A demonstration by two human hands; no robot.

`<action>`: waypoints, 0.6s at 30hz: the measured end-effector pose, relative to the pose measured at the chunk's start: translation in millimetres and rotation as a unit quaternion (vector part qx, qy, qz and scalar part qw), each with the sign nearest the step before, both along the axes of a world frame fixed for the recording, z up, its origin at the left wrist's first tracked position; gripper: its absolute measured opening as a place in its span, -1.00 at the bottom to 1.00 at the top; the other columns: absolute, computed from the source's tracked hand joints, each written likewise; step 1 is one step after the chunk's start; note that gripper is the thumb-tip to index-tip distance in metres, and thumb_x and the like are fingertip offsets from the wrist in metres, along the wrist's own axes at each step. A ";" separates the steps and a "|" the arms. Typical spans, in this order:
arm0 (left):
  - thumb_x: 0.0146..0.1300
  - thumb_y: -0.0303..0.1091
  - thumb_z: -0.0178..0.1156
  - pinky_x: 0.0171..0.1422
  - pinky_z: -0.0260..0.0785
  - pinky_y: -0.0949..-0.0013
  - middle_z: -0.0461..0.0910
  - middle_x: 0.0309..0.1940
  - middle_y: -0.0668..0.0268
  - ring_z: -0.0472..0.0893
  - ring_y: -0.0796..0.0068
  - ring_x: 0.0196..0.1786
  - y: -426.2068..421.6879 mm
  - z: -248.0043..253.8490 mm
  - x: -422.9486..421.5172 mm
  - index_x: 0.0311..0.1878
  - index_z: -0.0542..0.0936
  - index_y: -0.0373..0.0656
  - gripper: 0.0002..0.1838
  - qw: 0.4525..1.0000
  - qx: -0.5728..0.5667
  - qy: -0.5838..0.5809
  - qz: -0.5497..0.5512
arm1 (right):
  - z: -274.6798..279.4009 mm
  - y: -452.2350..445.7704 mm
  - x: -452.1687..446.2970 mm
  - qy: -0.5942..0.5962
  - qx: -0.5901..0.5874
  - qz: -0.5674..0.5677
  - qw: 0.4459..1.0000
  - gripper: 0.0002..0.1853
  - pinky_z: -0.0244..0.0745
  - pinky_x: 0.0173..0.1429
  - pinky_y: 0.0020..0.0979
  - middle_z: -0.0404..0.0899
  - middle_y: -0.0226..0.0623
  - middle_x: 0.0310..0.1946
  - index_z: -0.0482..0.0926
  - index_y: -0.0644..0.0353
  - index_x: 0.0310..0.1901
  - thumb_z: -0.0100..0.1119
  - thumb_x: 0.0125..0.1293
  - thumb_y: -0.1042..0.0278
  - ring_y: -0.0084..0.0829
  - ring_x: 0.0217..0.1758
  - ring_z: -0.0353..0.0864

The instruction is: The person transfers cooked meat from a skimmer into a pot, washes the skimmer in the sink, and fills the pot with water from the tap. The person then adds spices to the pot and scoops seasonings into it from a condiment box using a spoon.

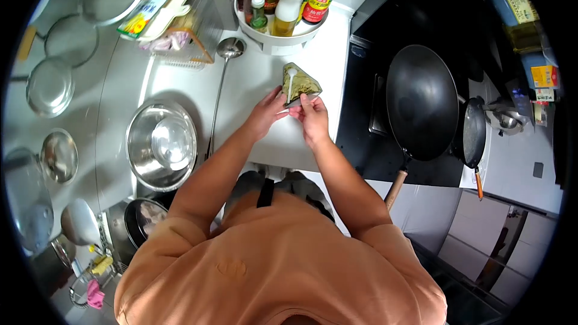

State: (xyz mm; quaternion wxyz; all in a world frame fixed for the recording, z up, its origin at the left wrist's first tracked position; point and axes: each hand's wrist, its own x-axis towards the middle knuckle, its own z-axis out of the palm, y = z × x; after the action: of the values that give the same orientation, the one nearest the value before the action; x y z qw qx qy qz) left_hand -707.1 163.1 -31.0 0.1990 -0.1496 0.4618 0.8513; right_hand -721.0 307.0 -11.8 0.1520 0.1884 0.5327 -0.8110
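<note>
A triangular container point(308, 86) with greenish, dried-looking flakes in it is above the white counter, near its front part. A small white spoon point(291, 83) lies in the flakes, its round end toward the back. My left hand point(267, 112) has its fingers against the container's left lower side. Pinching the near edge, my right hand point(314, 121) has its thumb on top. What the flakes are, I cannot make out. Left of my hands, a long-handled ladle point(231, 48) rests on the counter.
Behind the container stands a round white tray point(289, 41) of sauce and oil bottles. A steel bowl point(133, 150) with a clear bowl inside is at left. On the right, a black wok point(421, 102) sits on the stove beside a smaller pan point(474, 135).
</note>
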 end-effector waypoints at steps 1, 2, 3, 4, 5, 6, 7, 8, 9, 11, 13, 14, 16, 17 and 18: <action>0.34 -0.05 0.10 0.28 0.28 0.28 0.36 0.22 0.22 0.43 0.40 0.19 -2.3 -1.9 8.1 0.44 0.05 -0.25 -0.24 1.000 0.006 0.021 0.008 | 11.3 0.2 4.3 0.000 0.014 0.016 1.000 -0.83 0.59 -0.28 -0.46 0.56 -0.28 -0.44 0.40 0.19 -0.24 0.11 0.37 0.28 -0.46 -0.47 0.59; 0.35 -0.09 0.10 0.29 0.28 0.27 0.36 0.21 0.21 0.43 0.41 0.19 -4.8 -1.6 16.6 0.44 0.05 -0.26 -0.25 0.999 0.010 0.043 0.019 | 20.5 0.2 8.2 0.001 0.027 0.035 0.999 -0.83 0.59 -0.30 -0.46 0.58 -0.25 -0.43 0.41 0.21 -0.23 0.10 0.38 0.30 -0.46 -0.48 0.60; 0.35 -0.12 0.10 0.27 0.30 0.29 0.37 0.20 0.22 0.44 0.43 0.18 -6.4 7.8 27.2 0.44 0.05 -0.27 -0.27 0.998 0.005 0.041 0.042 | 27.1 0.4 12.8 0.009 0.031 0.062 0.998 -0.78 0.59 -0.30 -0.46 0.59 -0.24 -0.41 0.45 0.25 -0.22 0.14 0.36 0.25 -0.45 -0.45 0.61; 0.36 -0.15 0.10 0.26 0.31 0.32 0.37 0.19 0.22 0.44 0.44 0.17 -8.8 17.9 38.5 0.44 0.05 -0.27 -0.28 0.997 -0.002 0.041 0.066 | 35.9 0.6 14.3 0.004 0.062 0.120 0.991 -0.76 0.59 -0.32 -0.46 0.59 -0.24 -0.40 0.46 0.26 -0.23 0.16 0.34 0.22 -0.45 -0.45 0.62; 0.36 -0.18 0.10 0.24 0.33 0.34 0.38 0.17 0.23 0.45 0.46 0.15 -12.5 30.1 49.3 0.43 0.06 -0.28 -0.29 0.995 -0.010 0.041 0.091 | 45.6 1.7 15.3 0.000 0.092 0.178 0.980 -0.73 0.58 -0.33 -0.46 0.60 -0.23 -0.39 0.47 0.26 -0.24 0.18 0.33 0.19 -0.45 -0.45 0.62; 0.36 -0.20 0.09 0.22 0.34 0.37 0.40 0.14 0.25 0.46 0.48 0.13 -17.2 40.9 59.9 0.43 0.06 -0.28 -0.30 0.993 -0.027 0.037 0.109 | 55.3 3.6 16.3 -0.005 0.122 0.239 0.963 -0.70 0.58 -0.35 -0.47 0.60 -0.23 -0.39 0.48 0.27 -0.24 0.20 0.32 0.16 -0.45 -0.44 0.62; 0.36 -0.21 0.08 0.19 0.36 0.39 0.42 0.11 0.27 0.46 0.50 0.10 -21.3 51.9 70.9 0.43 0.07 -0.28 -0.31 0.990 -0.044 0.033 0.131 | 65.9 6.0 14.9 0.014 0.166 0.312 0.935 -0.64 0.55 -0.39 -0.48 0.61 -0.23 -0.38 0.53 0.27 -0.30 0.24 0.27 0.07 -0.45 -0.45 0.62; 0.36 -0.22 0.08 0.17 0.37 0.42 0.44 0.08 0.29 0.47 0.52 0.08 -23.8 60.7 84.8 0.43 0.08 -0.28 -0.32 0.986 -0.060 0.027 0.155 | 77.3 6.4 12.8 0.046 0.246 0.372 0.894 -0.66 0.47 -0.44 -0.52 0.60 -0.28 -0.48 0.57 0.27 -0.34 0.30 0.22 0.09 -0.52 -0.51 0.57; 0.36 -0.22 0.08 0.15 0.38 0.44 0.46 0.06 0.31 0.48 0.55 0.05 -24.8 67.2 101.7 0.43 0.08 -0.28 -0.32 0.981 -0.069 0.030 0.182 | 81.2 8.8 14.9 0.189 0.346 0.367 0.842 -0.69 0.44 -0.47 -0.51 0.57 -0.30 -0.55 0.58 0.25 -0.36 0.33 0.19 0.13 -0.54 -0.55 0.54; 0.36 -0.23 0.08 0.10 0.40 0.48 0.49 0.00 0.34 0.49 0.60 0.00 -29.0 81.8 134.8 0.43 0.09 -0.29 -0.33 0.966 -0.094 0.033 0.238 | 104.2 -1.3 25.3 0.394 0.451 0.320 0.734 -0.77 0.38 -0.48 -0.47 0.48 -0.34 -0.70 0.60 0.20 -0.36 0.37 0.11 0.22 -0.54 -0.63 0.46; 0.36 -0.26 0.09 0.06 0.40 0.51 0.51 -0.06 0.40 0.49 0.68 -0.07 -28.2 88.1 172.8 0.42 0.11 -0.29 -0.35 0.948 -0.098 0.011 0.302 | 130.8 -22.6 43.8 0.528 0.358 0.364 0.679 -0.84 0.38 -0.45 -0.49 0.53 -0.36 -0.60 0.62 0.17 -0.34 0.33 0.14 0.28 -0.51 -0.60 0.47; 0.36 -0.27 0.09 0.05 0.40 0.52 0.51 -0.07 0.41 0.48 0.70 -0.08 -28.1 84.5 192.6 0.42 0.12 -0.29 -0.36 0.939 -0.116 0.008 0.323 | 137.8 -34.6 55.6 0.588 0.313 0.381 0.641 -0.87 0.36 -0.46 -0.52 0.52 -0.39 -0.58 0.63 0.18 -0.32 0.33 0.15 0.34 -0.55 -0.59 0.43; 0.35 -0.30 0.10 0.02 0.47 0.51 0.51 -0.05 0.42 0.49 0.69 -0.18 -21.0 99.7 227.0 0.36 0.26 -0.22 -0.45 0.913 -0.119 -0.005 0.390 | 140.6 -60.6 70.5 0.659 0.299 0.374 0.579 -0.87 0.39 -0.43 -0.44 0.52 -0.37 -0.54 0.64 0.14 -0.30 0.33 0.11 0.34 -0.44 -0.54 0.48; 0.35 -0.30 0.10 0.01 0.48 0.52 0.51 -0.05 0.42 0.51 0.68 -0.18 -20.1 99.8 246.6 0.36 0.26 -0.23 -0.45 0.905 -0.122 -0.012 0.407 | 137.5 -72.6 77.6 0.694 0.299 0.368 0.541 -0.79 0.42 -0.26 -0.35 0.49 -0.38 -0.44 0.66 0.08 -0.24 0.36 0.05 0.29 -0.38 -0.36 0.51; 0.35 -0.30 0.11 0.00 0.48 0.53 0.51 -0.04 0.41 0.52 0.67 -0.18 -19.8 99.8 264.8 0.36 0.25 -0.25 -0.44 0.897 -0.124 -0.016 0.424 | 140.2 -81.2 89.4 0.705 0.297 0.392 0.511 -0.75 0.40 -0.20 -0.34 0.48 -0.38 -0.41 0.66 0.06 -0.22 0.37 0.02 0.28 -0.37 -0.30 0.50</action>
State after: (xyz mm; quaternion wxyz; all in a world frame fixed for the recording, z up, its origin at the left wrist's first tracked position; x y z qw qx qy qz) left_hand -442.4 143.3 68.8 -0.1933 -0.3684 0.4531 0.7884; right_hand -631.6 225.8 128.4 -0.0358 -0.6392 0.6943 -0.3289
